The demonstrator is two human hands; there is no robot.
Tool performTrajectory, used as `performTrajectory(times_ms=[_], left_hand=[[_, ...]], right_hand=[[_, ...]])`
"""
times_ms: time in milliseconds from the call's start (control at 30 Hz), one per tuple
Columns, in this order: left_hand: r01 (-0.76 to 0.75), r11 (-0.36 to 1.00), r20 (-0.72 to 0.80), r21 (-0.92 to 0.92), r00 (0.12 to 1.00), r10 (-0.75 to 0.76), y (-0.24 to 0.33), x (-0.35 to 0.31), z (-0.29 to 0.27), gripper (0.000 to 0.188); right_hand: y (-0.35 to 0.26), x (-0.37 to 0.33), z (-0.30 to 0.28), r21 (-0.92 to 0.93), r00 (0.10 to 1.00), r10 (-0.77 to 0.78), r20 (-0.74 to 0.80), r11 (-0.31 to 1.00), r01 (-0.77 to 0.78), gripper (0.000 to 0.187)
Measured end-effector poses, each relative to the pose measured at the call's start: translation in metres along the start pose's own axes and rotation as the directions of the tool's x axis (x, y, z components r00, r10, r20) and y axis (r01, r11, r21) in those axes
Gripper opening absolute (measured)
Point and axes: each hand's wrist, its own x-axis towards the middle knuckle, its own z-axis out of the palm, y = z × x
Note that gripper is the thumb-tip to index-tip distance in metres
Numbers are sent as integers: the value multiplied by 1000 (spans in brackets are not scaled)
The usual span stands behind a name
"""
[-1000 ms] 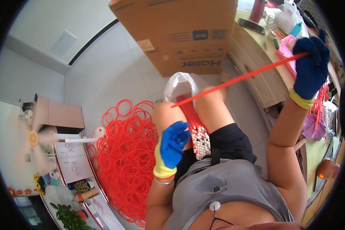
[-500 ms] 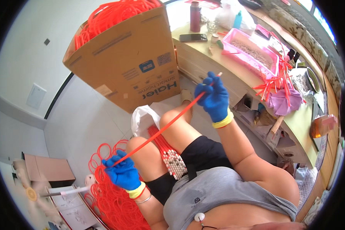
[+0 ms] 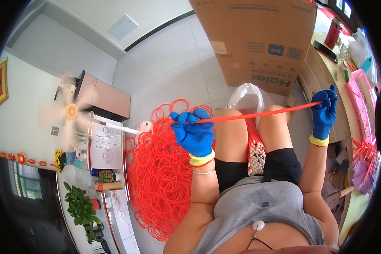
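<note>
A red flexible tube (image 3: 262, 115) is stretched almost level above my knees. One end is pinched in my left hand (image 3: 194, 131), which wears a blue glove with a yellow cuff. My right hand (image 3: 324, 111), gloved the same way, closes on the other end, with one finger raised. Between my thighs lies a bundle of straight red tubes with whitish plugged ends (image 3: 256, 158) facing me. A white plastic bag (image 3: 246, 95) stands beyond it, between my knees. On the floor, left of my legs, spreads a heap of red tube rings (image 3: 158, 182).
A tall cardboard box (image 3: 258, 51) stands ahead. Along the right runs a table with a phone (image 3: 325, 51), a red bottle (image 3: 333, 32), a pink tray (image 3: 360, 99) and a purple cloth (image 3: 363, 175). To the left are a spinning fan (image 3: 72, 111), drawers (image 3: 106, 154) and a plant (image 3: 78, 203).
The view has swung left, bringing the fan, plant and ring heap further in. The tube has gone from slanting to nearly level, still held at both ends.
</note>
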Motion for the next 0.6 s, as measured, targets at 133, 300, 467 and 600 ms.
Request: performTrajectory(times_ms=[133, 300, 467, 600], left_hand=[[-128, 962, 275, 243, 960, 58, 16, 4, -34, 24], [-5, 1000, 227, 11, 974, 3, 15, -1, -21, 16], [-17, 998, 184, 57, 983, 6, 11, 0, 19, 37], [66, 997, 340, 42, 937, -76, 19, -2, 22, 45]], right_hand=[[-2, 4, -20, 154, 999, 43, -26, 987, -39, 32], [5, 7, -27, 215, 999, 1, -46, 976, 9, 22], [29, 6, -7, 219, 977, -5, -213, 974, 53, 17], [26, 5, -9, 176, 996, 45, -77, 984, -31, 17]])
